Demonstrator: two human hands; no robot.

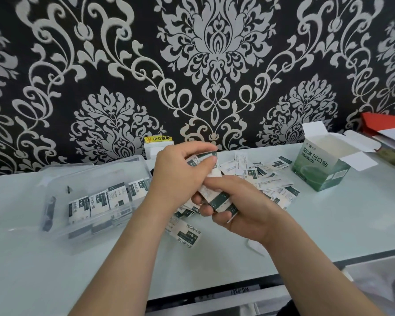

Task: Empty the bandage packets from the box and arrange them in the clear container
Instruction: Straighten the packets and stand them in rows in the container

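- Clear container (78, 242) at left on the table (55, 281), a row of bandage packets (100, 199) inside.
- Left hand (178, 179) pinching one packet (202, 159).
- Right hand (249, 210) just below, gripping a stack of packets (219, 200).
- Loose packets (271, 179) scattered behind.
- Box (317, 169) at right, flaps open.

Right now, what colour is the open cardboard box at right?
The open cardboard box is green outside, white inside; head view.

Left hand (180, 176) pinching packets (202, 159), right hand (242, 208) just below it gripping more packets
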